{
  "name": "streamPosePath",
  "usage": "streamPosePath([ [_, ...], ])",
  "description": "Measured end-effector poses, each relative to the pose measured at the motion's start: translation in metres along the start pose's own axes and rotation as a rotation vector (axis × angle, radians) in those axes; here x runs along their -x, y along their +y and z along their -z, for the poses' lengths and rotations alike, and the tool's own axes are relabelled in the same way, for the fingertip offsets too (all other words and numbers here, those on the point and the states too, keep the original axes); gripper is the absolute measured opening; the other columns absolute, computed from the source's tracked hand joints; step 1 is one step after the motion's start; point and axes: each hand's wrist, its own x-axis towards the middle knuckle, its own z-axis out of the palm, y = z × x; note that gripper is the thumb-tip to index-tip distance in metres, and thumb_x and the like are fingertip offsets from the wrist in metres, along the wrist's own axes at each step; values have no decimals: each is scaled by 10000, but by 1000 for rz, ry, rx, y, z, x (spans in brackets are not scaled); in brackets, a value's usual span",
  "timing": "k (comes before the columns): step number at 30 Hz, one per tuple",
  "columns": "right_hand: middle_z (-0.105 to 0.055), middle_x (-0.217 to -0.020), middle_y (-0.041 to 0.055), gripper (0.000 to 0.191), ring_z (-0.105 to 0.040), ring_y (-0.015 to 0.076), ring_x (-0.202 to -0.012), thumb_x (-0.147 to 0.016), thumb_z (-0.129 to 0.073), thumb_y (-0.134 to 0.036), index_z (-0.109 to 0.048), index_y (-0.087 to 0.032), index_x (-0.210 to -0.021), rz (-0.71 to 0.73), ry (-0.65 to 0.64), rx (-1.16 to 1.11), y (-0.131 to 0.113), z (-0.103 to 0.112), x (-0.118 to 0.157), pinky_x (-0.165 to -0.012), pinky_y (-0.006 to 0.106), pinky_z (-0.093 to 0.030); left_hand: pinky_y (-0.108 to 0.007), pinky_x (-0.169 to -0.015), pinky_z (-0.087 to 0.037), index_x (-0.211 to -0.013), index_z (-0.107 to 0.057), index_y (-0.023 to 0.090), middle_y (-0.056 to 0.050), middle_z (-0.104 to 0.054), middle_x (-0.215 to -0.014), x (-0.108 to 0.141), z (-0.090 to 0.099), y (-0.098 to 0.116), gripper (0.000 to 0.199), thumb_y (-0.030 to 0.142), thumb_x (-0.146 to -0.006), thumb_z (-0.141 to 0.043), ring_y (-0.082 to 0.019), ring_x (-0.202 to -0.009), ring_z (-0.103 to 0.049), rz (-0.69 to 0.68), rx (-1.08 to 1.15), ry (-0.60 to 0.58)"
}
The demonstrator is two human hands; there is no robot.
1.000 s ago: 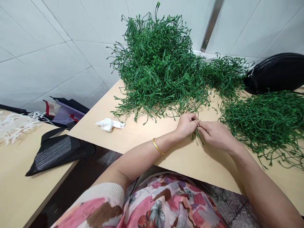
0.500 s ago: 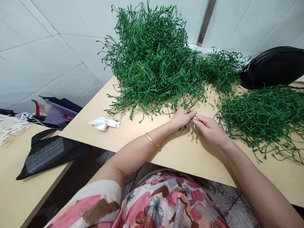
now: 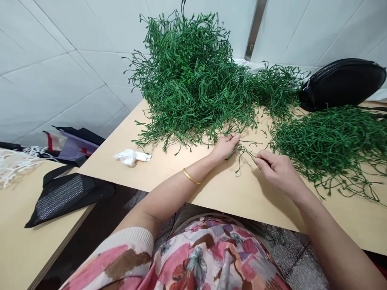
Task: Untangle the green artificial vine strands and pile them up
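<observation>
My left hand [image 3: 225,147] is closed on a few thin green artificial plant stems [image 3: 243,150], just in front of a big heap of green stems [image 3: 193,84]. The loose ends stick out to the right of my fist. My right hand [image 3: 276,171] pinches the end of a stem between thumb and forefinger, a little to the right. A strand spans the space between both hands. Beside my right hand spreads a second, flatter pile of green stems [image 3: 335,145].
A black bag [image 3: 344,84] stands at the back right against the tiled wall. Crumpled white tissue [image 3: 129,157] lies on the tabletop [image 3: 169,173] at left. A black mesh item [image 3: 60,197] and white strands [image 3: 21,163] rest on the lower left table.
My right hand has drawn away to the right and slightly down, holding a stem end. My left hand has shifted a little left, and more stems show between the hands.
</observation>
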Motion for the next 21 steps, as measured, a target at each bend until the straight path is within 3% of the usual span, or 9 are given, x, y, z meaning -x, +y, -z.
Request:
streamPosePath([
  [3,-474,-522,-20,228,-418,115,-509,-840,-435,-308,-517,-196,-658,-20,-62,-8,9,-7,-2,-544,244,-288,-216,-498,-397,-646,-504,146,36,-451,-468,2,6,5,370,453,-853,-509,-73,-435,-449,99,134,-114],
  [8,-525,-566,-15,210,-439,119,-547,-841,-446,-288,-598,-189,-736,-16,-117,-127,13,-11,-6,-573,255,-309,-246,-566,-474,-698,-552,122,-18,-547,-512,0,14,7,562,669,-788,-453,-109,-510,-567,155,240,-248],
  [13,-472,-553,-22,189,-397,105,-515,-798,-565,-359,-620,-188,-737,-32,-116,-591,15,0,-19,-525,261,-310,-263,-598,-490,-846,-577,114,-63,-634,-675,-1,19,8,559,661,-739,-538,-127,-598,-618,171,277,-276],
  [15,-392,-508,-45,198,-337,96,-470,-764,-619,-406,-605,-209,-742,-41,-7,-844,16,10,-27,-489,258,-291,-245,-576,-476,-823,-562,113,-56,-627,-668,1,19,10,503,606,-727,-601,-116,-590,-609,152,204,-265],
  [17,-328,-501,-62,213,-296,89,-448,-740,-645,-429,-562,-233,-734,-52,186,-1057,17,23,-34,-476,258,-304,-225,-540,-452,-778,-548,112,-38,-604,-619,4,17,10,463,570,-744,-606,-98,-542,-580,132,112,-265],
  [19,-295,-521,-68,231,-287,85,-442,-743,-634,-434,-508,-243,-718,-52,348,-1177,17,34,-42,-506,271,-367,-211,-511,-428,-742,-542,110,-23,-577,-575,6,15,10,429,536,-796,-558,-83,-495,-552,107,53,-269],
  [21,-292,-539,-68,239,-315,89,-452,-768,-593,-454,-483,-246,-727,-36,424,-1202,19,39,-50,-572,296,-429,-205,-493,-408,-729,-542,115,-14,-559,-558,6,13,10,393,490,-840,-507,-83,-478,-544,85,29,-265],
])
